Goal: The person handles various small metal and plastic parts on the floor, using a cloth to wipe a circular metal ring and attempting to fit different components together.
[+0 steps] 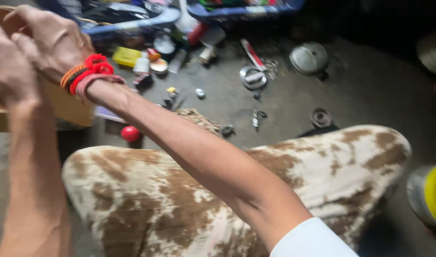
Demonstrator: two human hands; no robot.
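Red and orange thread bands [87,71] circle the wrist of the right hand [49,38], which is raised at the upper left with fingers curled inward; whether it grips anything cannot be told. Touching it, the left hand [8,71] is blurred and partly cut off by the edge, its hold also unclear. Behind both sits a cardboard box [68,107]. Below, brown-and-white patterned trousers [322,166] cover a bent knee. On the grey floor [370,90] lie a red ball [130,133], a metal lid [309,58] and scattered small parts
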